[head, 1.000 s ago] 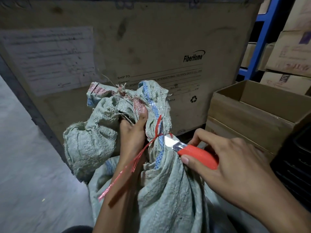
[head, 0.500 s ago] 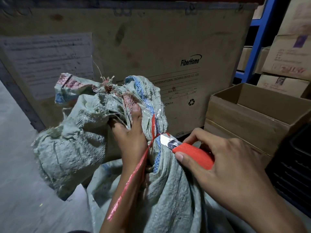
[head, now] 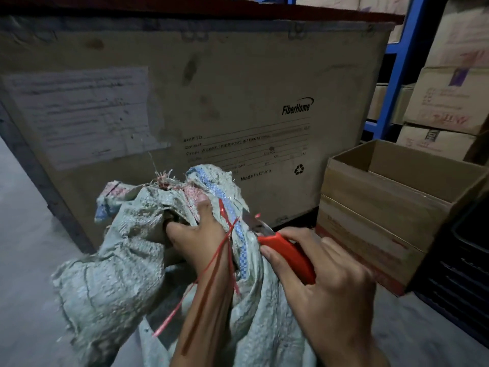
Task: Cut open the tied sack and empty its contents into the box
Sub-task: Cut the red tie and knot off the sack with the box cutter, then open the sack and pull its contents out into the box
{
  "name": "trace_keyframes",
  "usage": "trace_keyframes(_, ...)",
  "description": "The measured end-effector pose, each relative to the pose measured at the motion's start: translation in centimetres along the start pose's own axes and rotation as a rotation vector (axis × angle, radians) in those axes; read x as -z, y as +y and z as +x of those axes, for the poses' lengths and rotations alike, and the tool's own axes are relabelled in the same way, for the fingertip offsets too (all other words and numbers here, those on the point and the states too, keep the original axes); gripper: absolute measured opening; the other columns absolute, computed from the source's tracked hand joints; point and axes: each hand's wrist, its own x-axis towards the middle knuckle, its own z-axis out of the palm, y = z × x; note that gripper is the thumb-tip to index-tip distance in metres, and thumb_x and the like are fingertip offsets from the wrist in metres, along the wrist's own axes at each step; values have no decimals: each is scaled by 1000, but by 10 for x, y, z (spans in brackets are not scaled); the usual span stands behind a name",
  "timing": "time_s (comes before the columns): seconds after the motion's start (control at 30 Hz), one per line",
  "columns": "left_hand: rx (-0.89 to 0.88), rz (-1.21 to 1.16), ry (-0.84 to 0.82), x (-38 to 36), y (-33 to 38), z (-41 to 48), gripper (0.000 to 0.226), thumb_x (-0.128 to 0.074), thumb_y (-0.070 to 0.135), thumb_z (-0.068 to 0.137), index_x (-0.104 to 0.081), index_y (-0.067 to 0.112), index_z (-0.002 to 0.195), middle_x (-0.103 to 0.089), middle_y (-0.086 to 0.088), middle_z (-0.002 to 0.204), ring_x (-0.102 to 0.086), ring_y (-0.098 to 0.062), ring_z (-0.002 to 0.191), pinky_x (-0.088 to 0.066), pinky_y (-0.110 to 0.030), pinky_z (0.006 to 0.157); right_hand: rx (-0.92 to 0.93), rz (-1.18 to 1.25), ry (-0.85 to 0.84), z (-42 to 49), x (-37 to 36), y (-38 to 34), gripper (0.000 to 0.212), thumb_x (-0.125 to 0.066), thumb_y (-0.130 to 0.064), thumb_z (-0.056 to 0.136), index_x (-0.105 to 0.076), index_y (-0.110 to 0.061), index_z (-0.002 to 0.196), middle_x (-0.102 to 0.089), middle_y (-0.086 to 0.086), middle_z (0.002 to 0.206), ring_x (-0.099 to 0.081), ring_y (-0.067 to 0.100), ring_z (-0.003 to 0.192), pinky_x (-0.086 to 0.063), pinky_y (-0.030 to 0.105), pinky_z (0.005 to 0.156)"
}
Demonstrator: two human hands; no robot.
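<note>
Backed by a crate (head: 238, 75), the sack (head: 119, 274) at lower centre is gripped by the left hand (head: 197, 234); a knife (head: 288, 254) is clasped by the right hand (head: 333, 287), blade at the tie (head: 223, 214). At right, a box (head: 370, 207) is seen open.

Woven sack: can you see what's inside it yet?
No. The woven sack is bunched at the neck in the left hand, red string across it, so fabric covers the contents. The right hand holds the red utility knife at the neck.

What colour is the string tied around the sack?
Red; the string shows clearly in the head view, around the sack neck.
</note>
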Motion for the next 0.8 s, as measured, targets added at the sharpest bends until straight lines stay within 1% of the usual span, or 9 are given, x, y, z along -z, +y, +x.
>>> trace_keyframes(0.1,15,52,-30,1,-8,-1,38,-67,32,97,-37,13,110,-40,-4,118,-41,-15,108,-31,-25,90,-30,46,-2,1,-2,0,24,-75,-49,84,-72,-30,100,-73,-14,79,-65,11,65,-53,27,53)
trace_keyframes(0.2,-31,76,-102,0,-10,-5,52,-66,39,97,-43,8,131,-39,-2,123,-39,-14,116,-31,-27,96,-183,137,14,10,1,3,27,-71,-53,85,-69,-31,100,-70,-15,75,-64,5,60,-52,22,52)
trace_keyframes(0.3,-66,144,-171,0,-17,-6,48,-64,48,96,-36,12,111,-39,-1,115,-38,-15,108,-29,-26,89,-361,143,-16,18,-2,27,25,-67,-54,88,-65,-32,99,-64,-17,73,-62,3,63,-48,23,53)
trace_keyframes(0.37,-51,194,-225,1,-22,-9,56,-66,56,91,-35,13,106,-42,-2,114,-40,-18,105,-31,-29,87,-476,81,-78,17,-11,61,26,-69,-48,88,-63,-29,105,-64,-11,74,-61,14,66,-39,29,54)
trace_keyframes(0.47,-84,305,-317,2,-25,-11,71,-76,65,76,-39,12,106,-49,-5,115,-49,-19,107,-38,-31,87,-663,17,-186,-7,-33,122,38,-74,-23,83,-58,-17,116,-69,7,90,-63,31,83,-31,30,64)
trace_keyframes(0.53,-125,370,-393,3,-27,-10,80,-85,60,68,-47,9,115,-52,-5,116,-52,-19,109,-43,-32,89,-745,-3,-241,-38,-50,153,42,-69,-8,79,-56,-10,119,-69,17,106,-64,37,95,-35,31,69)
trace_keyframes(0.63,-130,441,-553,1,-31,-12,92,-91,46,68,-44,4,134,-48,-3,120,-50,-19,113,-42,-32,94,-836,-130,-392,-96,-65,190,45,-66,-6,82,-55,-7,126,-57,23,124,-62,41,105,-50,39,84)
trace_keyframes(0.7,-141,482,-656,-2,-33,-16,93,-93,47,60,-48,5,130,-56,-4,122,-57,-22,111,-49,-39,101,-935,-232,-520,-136,-63,213,41,-64,-13,88,-55,-14,128,-50,20,126,-63,41,103,-54,43,91)
trace_keyframes(0.8,-163,552,-763,-5,-36,-29,99,-91,54,47,-52,4,124,-65,-12,120,-65,-31,108,-55,-49,97,-1059,-421,-643,-184,-50,242,45,-62,-10,88,-57,-18,131,-50,17,127,-63,38,109,-54,43,95)
